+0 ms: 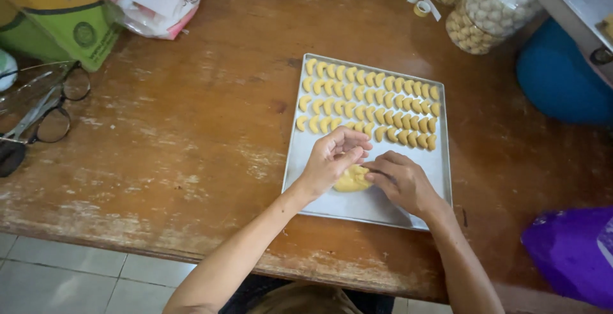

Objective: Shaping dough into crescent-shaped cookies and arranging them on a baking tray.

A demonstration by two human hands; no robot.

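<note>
Left hand [332,157]: over the near part of the baking tray [434,173], fingers curled together; the grip looks pinched on a bit of the dough, though the fingertips hide what is between them.
Right hand [401,180]: just beside the left, palm down, fingertips meeting the left hand's over the dough; whether its grip clamps anything I cannot tell.
Dough lump [351,180]: pale yellow, lying on the tray's bare near end, under and between both hands.
Shaped pieces [370,103]: small yellow crescents in four neat rows filling the far half of the tray, the nearest row just beyond the left fingers.
Tray: silver, rectangular, flat on the worn wooden surface [191,129], near its front edge.
Glasses [51,106]: two pairs at the left edge of the surface, well apart from the tray.
Bags [108,1]: green and white packets at the far left corner.
Jars [491,7]: clear containers of pale round biscuits along the far edge, right of centre.
</note>
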